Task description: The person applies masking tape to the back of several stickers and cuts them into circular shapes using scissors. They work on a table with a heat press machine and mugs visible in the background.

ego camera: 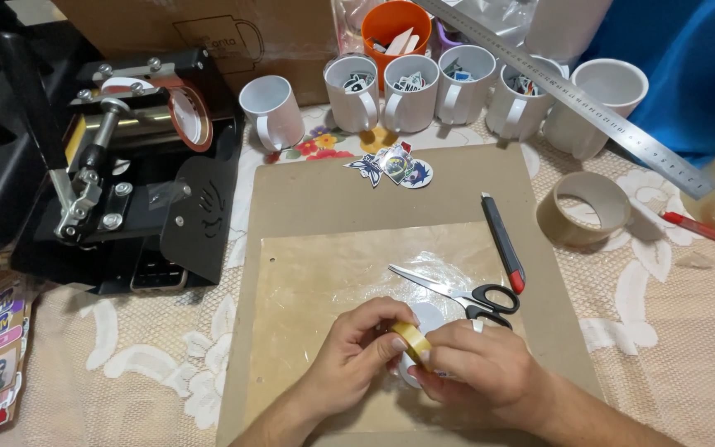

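Tape (411, 338) is pinched between left hand (356, 352) and right hand (477, 364) over the mug (425, 324), best pulled taut and laid flat.

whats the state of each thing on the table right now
left hand: fingers pinching the tape roll
right hand: fingers gripping the tape roll
tape roll: held between both hands, above a white mug
white mug: on its side, mostly hidden by the hands
scissors: lying on the board, blades a little apart
knife: lying flat, blade not showing
press: clamp empty
row of mugs: upright, some holding cutouts
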